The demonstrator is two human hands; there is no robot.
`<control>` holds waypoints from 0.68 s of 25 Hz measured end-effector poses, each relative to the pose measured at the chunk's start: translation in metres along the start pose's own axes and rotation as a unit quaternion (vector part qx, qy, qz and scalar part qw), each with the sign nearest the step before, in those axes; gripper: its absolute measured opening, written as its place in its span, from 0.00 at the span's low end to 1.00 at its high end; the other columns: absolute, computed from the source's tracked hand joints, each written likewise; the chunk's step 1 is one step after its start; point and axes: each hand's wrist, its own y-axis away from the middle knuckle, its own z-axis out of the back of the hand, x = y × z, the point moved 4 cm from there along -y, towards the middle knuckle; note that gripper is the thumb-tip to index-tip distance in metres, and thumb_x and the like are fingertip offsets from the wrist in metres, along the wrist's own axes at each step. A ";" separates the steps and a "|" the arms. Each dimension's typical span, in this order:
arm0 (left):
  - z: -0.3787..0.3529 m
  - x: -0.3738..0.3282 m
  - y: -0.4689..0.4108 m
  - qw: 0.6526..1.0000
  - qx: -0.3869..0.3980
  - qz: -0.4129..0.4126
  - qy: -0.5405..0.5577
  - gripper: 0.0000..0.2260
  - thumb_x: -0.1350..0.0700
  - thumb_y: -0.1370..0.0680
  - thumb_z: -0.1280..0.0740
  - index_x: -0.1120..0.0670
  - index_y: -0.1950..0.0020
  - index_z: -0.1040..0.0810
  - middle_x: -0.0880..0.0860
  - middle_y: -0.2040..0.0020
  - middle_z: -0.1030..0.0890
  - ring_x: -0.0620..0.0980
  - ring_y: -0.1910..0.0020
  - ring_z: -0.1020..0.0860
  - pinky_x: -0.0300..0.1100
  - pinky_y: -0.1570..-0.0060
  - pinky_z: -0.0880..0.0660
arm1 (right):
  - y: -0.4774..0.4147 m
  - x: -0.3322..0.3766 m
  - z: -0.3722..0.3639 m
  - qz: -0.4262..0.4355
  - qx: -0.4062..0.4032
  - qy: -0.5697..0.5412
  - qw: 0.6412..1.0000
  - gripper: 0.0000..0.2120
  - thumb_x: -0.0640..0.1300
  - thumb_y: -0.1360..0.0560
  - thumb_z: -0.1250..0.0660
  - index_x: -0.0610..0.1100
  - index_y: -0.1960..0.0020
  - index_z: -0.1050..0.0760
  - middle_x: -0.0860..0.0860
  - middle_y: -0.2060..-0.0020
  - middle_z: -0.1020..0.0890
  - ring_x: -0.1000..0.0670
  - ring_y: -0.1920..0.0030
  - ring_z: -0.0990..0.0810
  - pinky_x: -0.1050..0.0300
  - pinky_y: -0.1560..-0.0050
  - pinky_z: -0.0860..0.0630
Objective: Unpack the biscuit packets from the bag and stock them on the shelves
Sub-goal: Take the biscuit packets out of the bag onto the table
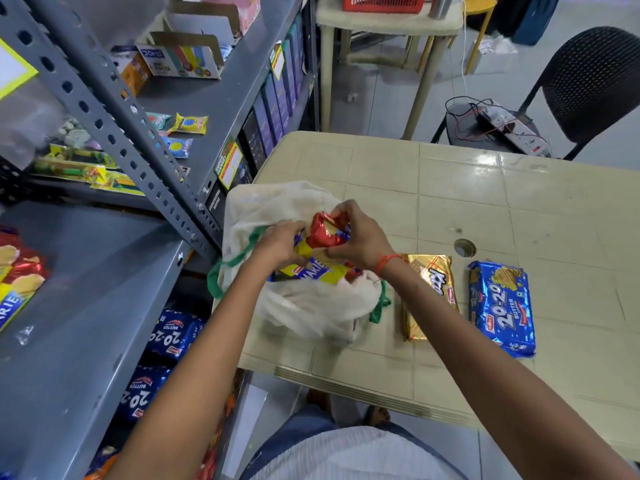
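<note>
A white cloth bag (311, 306) with green handles lies open on the beige table (485, 209). Over its mouth, both hands hold a yellow, blue and red Marie biscuit packet (325, 237). My left hand (280, 242) grips its left side and my right hand (360, 237) pinches its red end. To the right of the bag lie a gold biscuit packet (433, 299) and a blue 20-20 butter packet (502, 306). Another Marie packet (17, 278) sits on the grey shelf (86, 306) at the left. Blue 20-20 packets (173, 334) fill the shelf below.
The grey metal rack (214, 98) stands left of the table with boxes and small sachets on its upper shelf. Behind the table are a black chair (588, 84), a stool with a power strip and cables (502, 126), and a second beige table with a red basket (384, 1).
</note>
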 end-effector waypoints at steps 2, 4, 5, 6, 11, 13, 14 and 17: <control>0.014 -0.016 0.002 0.990 0.000 -0.055 0.132 0.28 0.61 0.35 0.22 0.56 0.36 0.25 0.58 0.40 0.20 0.58 0.39 0.22 0.52 0.39 0.25 | -0.005 -0.001 0.024 0.027 -0.002 -0.044 0.999 0.27 0.38 0.39 0.22 0.41 0.44 0.30 0.46 0.51 0.20 0.45 0.50 0.21 0.47 0.48 0.23; 0.027 -0.031 -0.003 0.976 -0.022 -0.087 0.198 0.26 0.61 0.34 0.22 0.56 0.37 0.23 0.57 0.42 0.18 0.57 0.41 0.21 0.52 0.39 0.25 | -0.006 -0.017 0.044 0.016 -0.038 -0.137 0.990 0.26 0.35 0.38 0.22 0.38 0.43 0.29 0.48 0.48 0.22 0.49 0.45 0.22 0.50 0.39 0.24; 0.031 -0.038 -0.008 0.973 -0.036 -0.095 0.207 0.26 0.58 0.35 0.22 0.55 0.37 0.23 0.57 0.42 0.18 0.56 0.41 0.20 0.52 0.39 0.25 | -0.004 -0.027 0.051 -0.009 -0.076 -0.177 0.981 0.27 0.37 0.37 0.22 0.38 0.42 0.29 0.47 0.47 0.22 0.50 0.44 0.23 0.52 0.39 0.24; 0.033 -0.049 -0.014 0.971 -0.042 -0.102 0.213 0.26 0.55 0.35 0.22 0.54 0.38 0.22 0.56 0.43 0.17 0.56 0.43 0.19 0.53 0.39 0.24 | -0.001 -0.042 0.057 -0.052 -0.120 -0.218 0.967 0.28 0.41 0.36 0.21 0.40 0.41 0.29 0.46 0.45 0.22 0.50 0.44 0.22 0.54 0.40 0.24; -0.022 -0.118 -0.051 0.940 -0.011 -0.059 0.335 0.20 0.46 0.33 0.25 0.54 0.46 0.19 0.59 0.49 0.15 0.60 0.48 0.17 0.54 0.48 0.21 | 0.025 -0.121 0.068 -0.207 -0.177 -0.436 0.858 0.16 0.46 0.27 0.30 0.40 0.43 0.26 0.43 0.50 0.19 0.46 0.48 0.19 0.49 0.47 0.22; -0.053 -0.137 -0.071 0.929 -0.011 0.017 0.370 0.24 0.43 0.33 0.26 0.55 0.43 0.22 0.60 0.47 0.16 0.60 0.48 0.17 0.56 0.45 0.21 | 0.026 -0.144 0.078 -0.206 -0.180 -0.414 0.868 0.13 0.40 0.25 0.33 0.36 0.42 0.25 0.40 0.48 0.19 0.45 0.47 0.21 0.47 0.44 0.24; -0.067 -0.146 -0.082 0.923 -0.018 0.050 0.382 0.26 0.42 0.33 0.26 0.56 0.42 0.24 0.60 0.45 0.17 0.59 0.48 0.17 0.57 0.44 0.22 | 0.023 -0.154 0.085 -0.206 -0.183 -0.400 0.874 0.14 0.37 0.24 0.34 0.34 0.40 0.26 0.37 0.45 0.20 0.45 0.47 0.22 0.45 0.41 0.24; -0.093 -0.176 -0.117 0.902 -0.039 0.095 0.420 0.22 0.47 0.28 0.28 0.59 0.41 0.26 0.62 0.42 0.18 0.58 0.48 0.18 0.53 0.47 0.20 | -0.001 -0.187 0.113 -0.200 -0.181 -0.331 0.904 0.16 0.30 0.25 0.37 0.30 0.37 0.29 0.33 0.40 0.23 0.43 0.47 0.23 0.40 0.38 0.26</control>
